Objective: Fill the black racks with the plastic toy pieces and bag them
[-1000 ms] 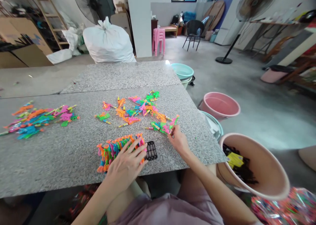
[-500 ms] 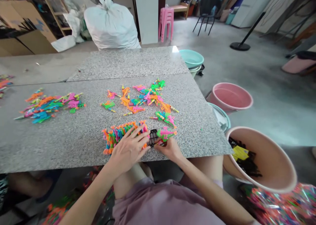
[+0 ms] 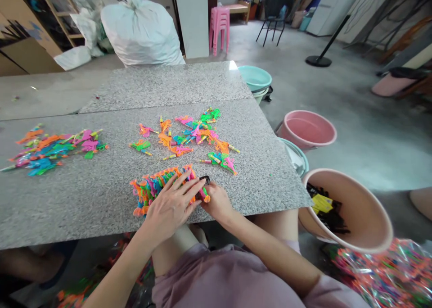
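My left hand (image 3: 173,203) lies with fingers stretched over the right part of a row of bright plastic toys (image 3: 148,186), packed upright side by side, their orange round ends outward. Close against its fingertips, my right hand (image 3: 218,201) is closed at the right end of the row. A pistol-shaped toy (image 3: 204,194) with an orange tip is in its fingers, which are partly hidden. A bit of black grid rack (image 3: 205,179) shows just above the right fingers. Loose pistol-shaped toys (image 3: 199,134) lie scattered beyond the hands.
Another toy pile (image 3: 57,148) lies left on the speckled stone table (image 3: 101,200). Right of the table edge stand a large peach tub (image 3: 367,218) with black and yellow things, a pink tub (image 3: 310,128) and a teal basin (image 3: 254,77). A white sack (image 3: 141,33) stands behind.
My right hand has moved left against the row. The pink-and-green toy that lay flat beside the rack now stands upright at the row's end, covering most of the black grid.
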`<state>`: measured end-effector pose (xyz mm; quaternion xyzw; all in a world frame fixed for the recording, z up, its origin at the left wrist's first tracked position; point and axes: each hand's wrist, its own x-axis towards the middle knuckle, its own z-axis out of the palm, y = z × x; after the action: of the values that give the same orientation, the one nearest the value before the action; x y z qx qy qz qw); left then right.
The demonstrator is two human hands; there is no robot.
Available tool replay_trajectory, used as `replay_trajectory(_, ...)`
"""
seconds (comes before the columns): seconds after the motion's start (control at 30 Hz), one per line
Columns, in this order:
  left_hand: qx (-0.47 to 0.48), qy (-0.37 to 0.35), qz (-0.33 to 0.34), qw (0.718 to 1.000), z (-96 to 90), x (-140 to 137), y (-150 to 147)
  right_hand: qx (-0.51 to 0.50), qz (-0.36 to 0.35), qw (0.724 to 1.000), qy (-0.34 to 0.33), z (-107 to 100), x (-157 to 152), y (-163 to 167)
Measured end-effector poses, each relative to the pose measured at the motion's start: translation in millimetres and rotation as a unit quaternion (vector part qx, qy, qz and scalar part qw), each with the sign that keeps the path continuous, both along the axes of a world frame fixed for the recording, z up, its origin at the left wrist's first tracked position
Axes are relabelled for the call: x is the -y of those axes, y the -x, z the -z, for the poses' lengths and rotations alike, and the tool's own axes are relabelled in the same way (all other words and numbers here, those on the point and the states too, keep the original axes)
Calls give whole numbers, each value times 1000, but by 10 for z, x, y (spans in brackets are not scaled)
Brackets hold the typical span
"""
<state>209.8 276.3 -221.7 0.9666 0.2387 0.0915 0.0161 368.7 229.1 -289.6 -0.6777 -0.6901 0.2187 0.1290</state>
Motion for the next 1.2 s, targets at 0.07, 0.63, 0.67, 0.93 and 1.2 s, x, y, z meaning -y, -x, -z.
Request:
replay_trajectory(0.07,6,-1,1,1000,6,-3,5,-2,0,1000,-14,19,-4,18)
replay_trajectory(0.63,-19,-7,-1,1000,46,-58,-13,-18,5,998,58,-72,-131,122)
replay_trajectory(0.67,-19,-11,-5,1000,50,-55,-14,-15,3,998,61,-76,-136,135)
replay_trajectory(0.93,-9,-36,-1,999,93,-80,24,-4,18,999,-43,-35,-56,-486)
replay_trajectory(1.2,-34,-13,-7,999,30,-82,10,173,71,982,-26,-60,44,-680)
